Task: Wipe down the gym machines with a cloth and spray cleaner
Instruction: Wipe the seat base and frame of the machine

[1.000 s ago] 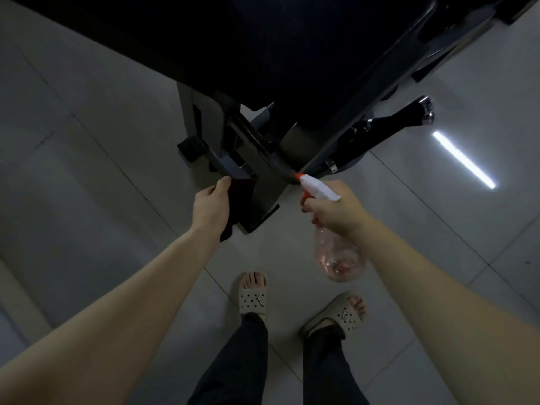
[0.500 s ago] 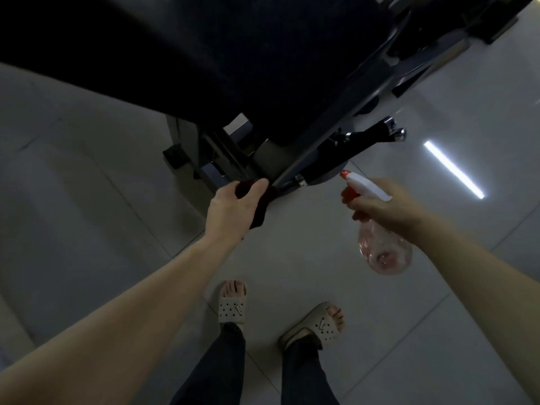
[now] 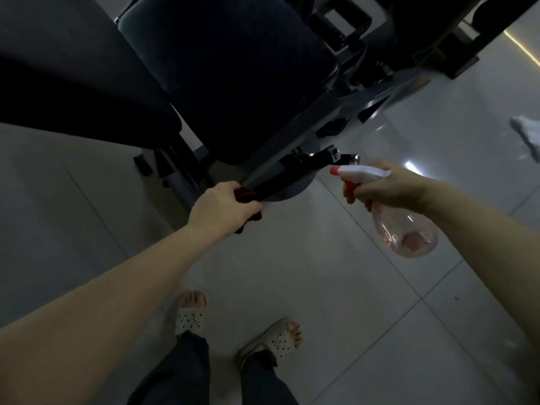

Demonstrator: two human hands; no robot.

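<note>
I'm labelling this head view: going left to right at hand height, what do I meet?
left hand → dark cloth it grips → black lever of the machine → spray bottle → white rag on the floor

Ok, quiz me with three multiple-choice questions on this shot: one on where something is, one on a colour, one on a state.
1. Where is the cloth? A on the floor; B in the left hand, against the black bar; C draped over the seat.
2. What colour is the bottle's trigger? A red; B blue; C green.
3. What is the right hand doing? A hanging empty; B resting on the seat; C gripping the bottle.
Answers: 1 B, fingers bunch it on the bar; 2 A, it shows red by the fingers; 3 C, fingers curl round its neck.
</note>
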